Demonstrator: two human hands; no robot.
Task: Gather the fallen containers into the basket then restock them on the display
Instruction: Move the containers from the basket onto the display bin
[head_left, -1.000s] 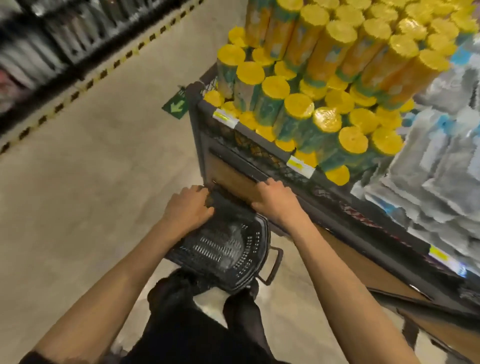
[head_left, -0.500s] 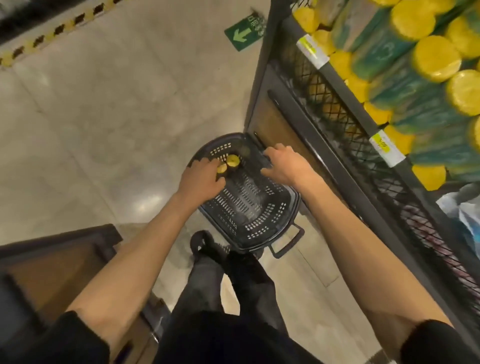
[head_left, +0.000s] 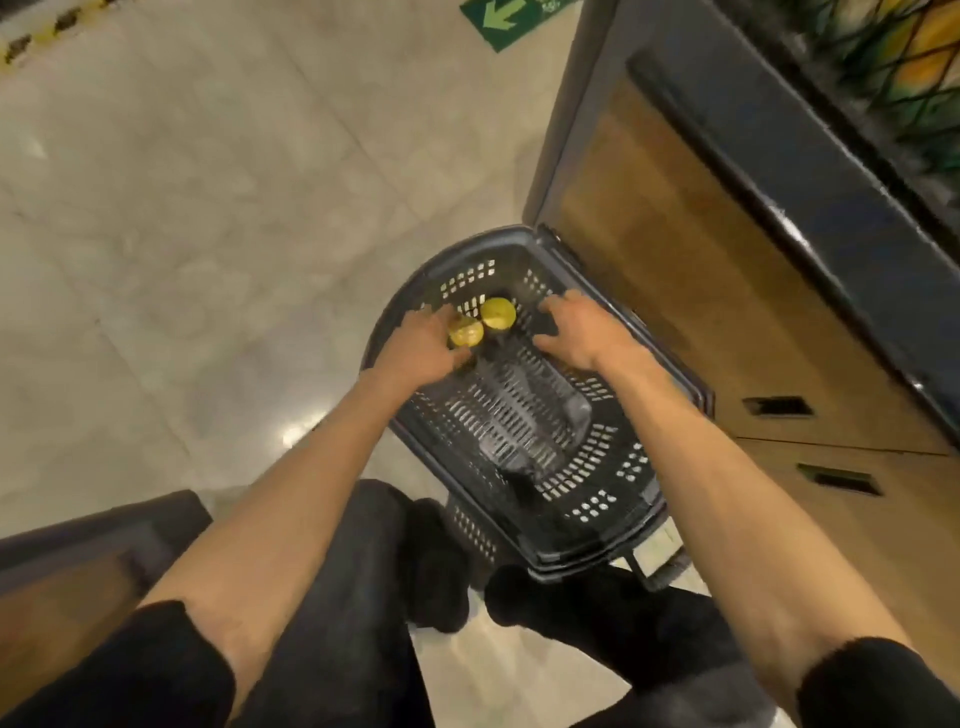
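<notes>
Black slotted basket (head_left: 597, 504) sits on floor, just beside display (head_left: 675, 234). Yellow-lidded container (head_left: 466, 332) and second container (head_left: 497, 313) upright, side by side at its far end.

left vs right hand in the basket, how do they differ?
Left hand grips a yellow-lidded container; right hand holds nothing, fingers spread. Left hand is at the basket rim on the open-floor side; right hand is on the display side. Both reach into its far end.
</notes>
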